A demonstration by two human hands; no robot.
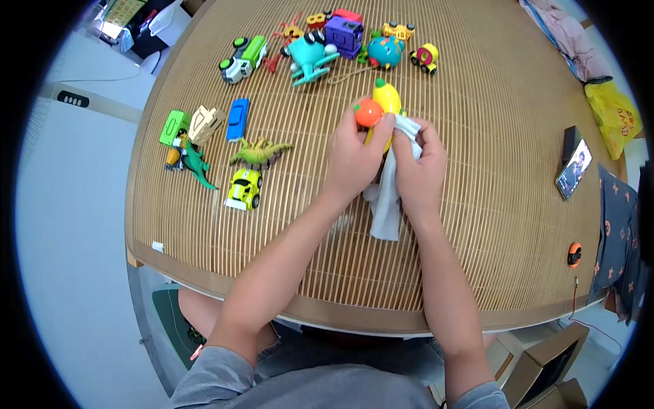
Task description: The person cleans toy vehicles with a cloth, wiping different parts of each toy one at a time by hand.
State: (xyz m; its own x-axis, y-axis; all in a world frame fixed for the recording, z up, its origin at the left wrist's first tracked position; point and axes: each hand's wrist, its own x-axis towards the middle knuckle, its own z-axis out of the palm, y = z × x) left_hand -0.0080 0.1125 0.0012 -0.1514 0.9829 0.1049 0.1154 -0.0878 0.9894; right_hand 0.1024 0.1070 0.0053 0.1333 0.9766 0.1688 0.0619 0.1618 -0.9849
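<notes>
In the middle of the mat, my left hand (355,158) is closed on a yellow plastic toy (386,97) with a green tip. An orange-red round piece (368,113) with a small green leaf mark, like a tomato, sits against the yellow part at my left fingers; whether the two are joined I cannot tell. My right hand (420,170) pinches a white cloth (388,204) against the toy's right side, and the cloth's lower end hangs towards me. Both hands cover the toy's lower part.
A bamboo mat (477,204) covers the bed-like surface. Toys cluster at the back, including a teal plane (310,58) and a purple toy (343,36). Leftward lie a green dinosaur (195,162) and a yellow car (244,189). A propped phone (574,169) and orange tape measure (575,254) are rightward.
</notes>
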